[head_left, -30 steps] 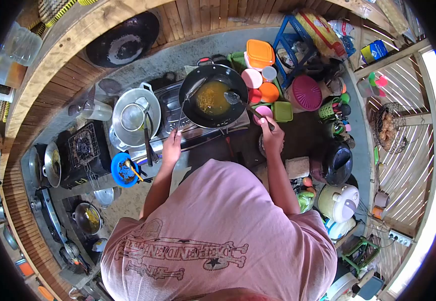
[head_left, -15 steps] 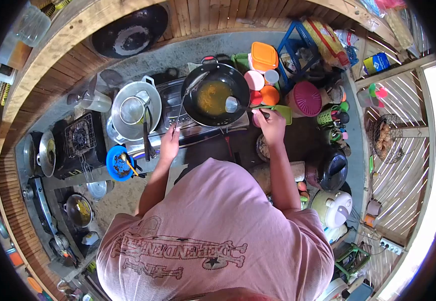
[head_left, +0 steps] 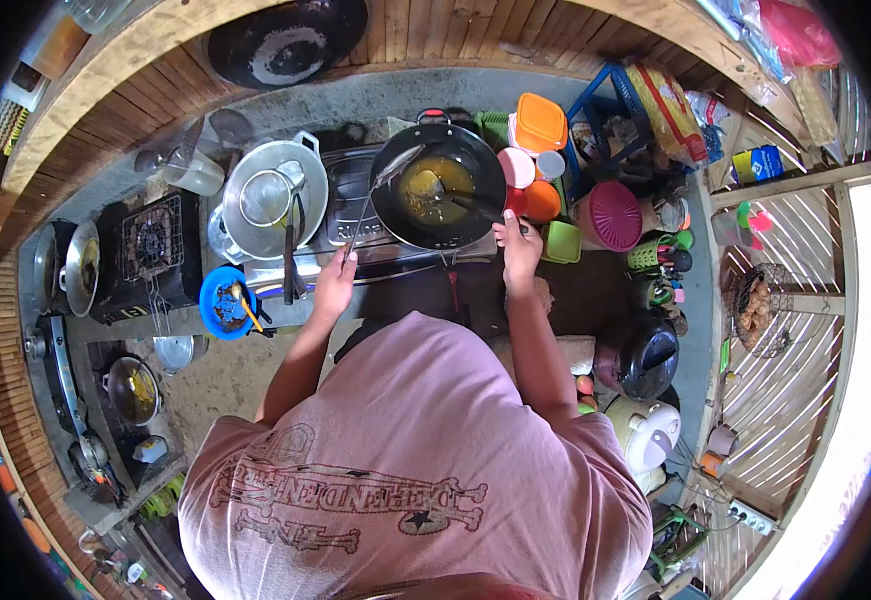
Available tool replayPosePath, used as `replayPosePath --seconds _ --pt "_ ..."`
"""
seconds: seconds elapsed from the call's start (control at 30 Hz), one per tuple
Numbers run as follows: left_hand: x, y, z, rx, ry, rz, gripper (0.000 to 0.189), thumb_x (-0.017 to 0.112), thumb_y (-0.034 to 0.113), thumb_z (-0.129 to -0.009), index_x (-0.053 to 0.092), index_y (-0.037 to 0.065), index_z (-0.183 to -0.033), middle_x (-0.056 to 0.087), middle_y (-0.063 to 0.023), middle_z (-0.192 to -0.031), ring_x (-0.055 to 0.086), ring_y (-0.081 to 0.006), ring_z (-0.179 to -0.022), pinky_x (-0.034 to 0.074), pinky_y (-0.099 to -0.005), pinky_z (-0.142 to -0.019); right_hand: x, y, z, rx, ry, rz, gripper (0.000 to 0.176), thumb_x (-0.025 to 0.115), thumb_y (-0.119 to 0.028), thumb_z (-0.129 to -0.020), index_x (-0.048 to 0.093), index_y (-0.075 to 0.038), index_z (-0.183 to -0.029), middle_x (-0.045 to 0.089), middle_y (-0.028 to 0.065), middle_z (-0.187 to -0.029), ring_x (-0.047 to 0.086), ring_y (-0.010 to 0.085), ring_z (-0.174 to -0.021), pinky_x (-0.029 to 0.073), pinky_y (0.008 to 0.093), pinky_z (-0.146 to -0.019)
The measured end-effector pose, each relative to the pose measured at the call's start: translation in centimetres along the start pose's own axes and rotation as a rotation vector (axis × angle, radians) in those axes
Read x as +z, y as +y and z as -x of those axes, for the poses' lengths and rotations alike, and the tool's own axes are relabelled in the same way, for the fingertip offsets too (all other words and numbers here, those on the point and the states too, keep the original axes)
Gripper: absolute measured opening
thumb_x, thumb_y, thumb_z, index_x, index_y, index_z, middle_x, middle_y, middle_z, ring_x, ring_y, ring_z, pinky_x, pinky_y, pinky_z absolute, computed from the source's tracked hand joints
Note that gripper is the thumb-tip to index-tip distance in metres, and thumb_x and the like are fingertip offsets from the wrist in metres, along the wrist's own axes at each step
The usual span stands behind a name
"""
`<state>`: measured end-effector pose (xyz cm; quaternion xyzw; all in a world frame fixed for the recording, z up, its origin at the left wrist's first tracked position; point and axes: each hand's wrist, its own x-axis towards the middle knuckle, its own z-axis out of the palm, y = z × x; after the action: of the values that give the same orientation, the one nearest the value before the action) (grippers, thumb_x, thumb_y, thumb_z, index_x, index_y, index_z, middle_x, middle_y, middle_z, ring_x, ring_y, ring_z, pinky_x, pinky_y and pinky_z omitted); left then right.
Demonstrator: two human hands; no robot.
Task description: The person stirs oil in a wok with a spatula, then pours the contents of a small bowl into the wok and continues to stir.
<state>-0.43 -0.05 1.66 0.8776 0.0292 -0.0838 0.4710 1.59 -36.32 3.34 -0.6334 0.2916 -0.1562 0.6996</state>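
Observation:
A black wok (head_left: 438, 232) sits on the stove with a pool of yellowish oil (head_left: 460, 180) in its bottom. My right hand (head_left: 520, 245) is closed round the dark handle of a ladle (head_left: 423, 184), whose rounded head is down in the oil. At the wok's left side, my left hand (head_left: 336, 282) grips a long, thin metal utensil (head_left: 363, 215). Its shiny end lies over the wok's upper left wall; the exact kind does not show. Left of the wok, a strainer (head_left: 266, 198) with a dark handle rests in a large metal pot (head_left: 240, 235).
A blue bowl (head_left: 217, 325) with dark contents and a spoon stands front left. Beyond it is a second stove (head_left: 150, 240) with a wire rack. Coloured containers, including an orange-lidded one (head_left: 541, 122) and a green one (head_left: 561, 242), crowd the wok's right side. A pink-lidded tub (head_left: 615, 215) stands farther right.
The ladle head has moved left and down into the oil from the wok's right side. My right hand has shifted slightly left and lower; my left hand still grips the thin utensil.

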Motion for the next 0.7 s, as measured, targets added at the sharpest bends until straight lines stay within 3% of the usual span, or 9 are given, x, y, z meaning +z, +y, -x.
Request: replayPosePath --seconds 0.17,0.27,0.33,0.37,0.43,0.5,0.67,0.7 --pt "0.0 -0.8 0.2 0.041 0.03 0.025 0.051 0.045 0.044 -0.109 0.057 0.01 -0.144 0.07 -0.0271 -0.114 0.068 -0.0451 -0.109 0.052 -0.046 -0.093 -1.8 0.6 0.1 -0.005 -0.054 -0.101 0.029 0.075 -0.022 -0.097 0.075 0.006 -0.104 0.076 0.0102 -0.089 0.067 0.0094 -0.073 0.051 0.0234 -0.066" --pt "0.1 -0.7 0.3 0.044 0.032 0.038 0.05 0.045 0.044 -0.109 0.057 0.01 -0.143 0.07 -0.0269 -0.117 0.067 -0.0452 -0.111 0.051 -0.0457 -0.095 -3.1 0.1 0.6 -0.145 -0.132 0.077 0.023 0.076 -0.017 -0.095 0.076 0.003 -0.107 0.077 0.009 -0.09 0.07 0.0147 -0.081 0.053 0.0283 -0.074" --pt "0.2 -0.6 0.2 0.049 0.049 0.032 0.05 0.045 0.044 -0.109 0.058 0.009 -0.142 0.07 -0.0271 -0.117 0.067 -0.0448 -0.113 0.051 -0.0455 -0.096 -3.1 -3.4 2.3 -0.721 -0.169 0.53 0.019 0.078 -0.013 -0.091 0.077 -0.001 -0.106 0.077 0.0102 -0.092 0.071 0.0233 -0.089 0.054 0.0352 -0.083" --pt "0.1 -0.4 0.1 0.047 0.05 0.034 0.05 0.045 0.044 -0.109 0.058 0.009 -0.142 0.07 -0.0271 -0.117 0.067 -0.0448 -0.113 0.051 -0.0455 -0.096 -3.3 -4.2 2.7 -0.722 -0.172 0.532 0.019 0.078 -0.013 -0.091 0.077 -0.001 -0.106 0.077 0.0102 -0.092 0.071 0.0233 -0.089 0.054 0.0352 -0.083" --pt "-0.1 0.1 0.0 -0.015 -0.032 0.029 0.05 0.046 0.04 -0.109 0.058 0.004 -0.143 0.07 -0.0231 -0.121 0.067 -0.0342 -0.114 0.048 -0.0396 -0.101 -3.7 -5.4 3.4 -0.855 -0.309 0.659 0.018 0.08 -0.011 -0.086 0.078 -0.003 -0.103 0.075 0.013 -0.094 0.07 0.0307 -0.093 0.054 0.0395 -0.087" --pt "0.0 0.0 -0.3 -0.028 -0.041 0.022 0.05 0.046 0.04 -0.109 0.057 0.005 -0.143 0.07 -0.0234 -0.12 0.067 -0.0357 -0.113 0.048 -0.0401 -0.1 -4.0 -5.7 3.9 -0.886 -0.324 0.68 0.018 0.081 -0.011 -0.085 0.078 -0.003 -0.101 0.075 0.0128 -0.096 0.07 0.0316 -0.091 0.055 0.0398 -0.086" --pt "0.3 0.4 -0.3 -0.015 -0.014 0.007 0.05 0.046 0.04 -0.109 0.057 0.005 -0.143 0.07 -0.0234 -0.117 0.067 -0.038 -0.112 0.049 -0.0403 -0.099 -4.9 -5.3 4.4 -0.727 -0.102 0.663 0.016 0.081 -0.012 -0.086 0.078 -0.002 -0.099 0.076 0.0148 -0.093 0.073 0.0307 -0.086 0.057 0.0391 -0.081" --pt "0.2 0.6 -0.3 -0.011 -0.003 0.004 0.049 0.047 0.041 -0.108 0.059 0.007 -0.141 0.071 -0.0255 -0.113 0.067 -0.0422 -0.108 0.05 -0.0443 -0.095 -5.1 -5.4 4.3 -0.696 -0.035 0.666 0.017 0.081 -0.012 -0.087 0.078 -0.002 -0.099 0.076 0.0156 -0.092 0.073 0.0307 -0.084 0.057 0.039 -0.079"
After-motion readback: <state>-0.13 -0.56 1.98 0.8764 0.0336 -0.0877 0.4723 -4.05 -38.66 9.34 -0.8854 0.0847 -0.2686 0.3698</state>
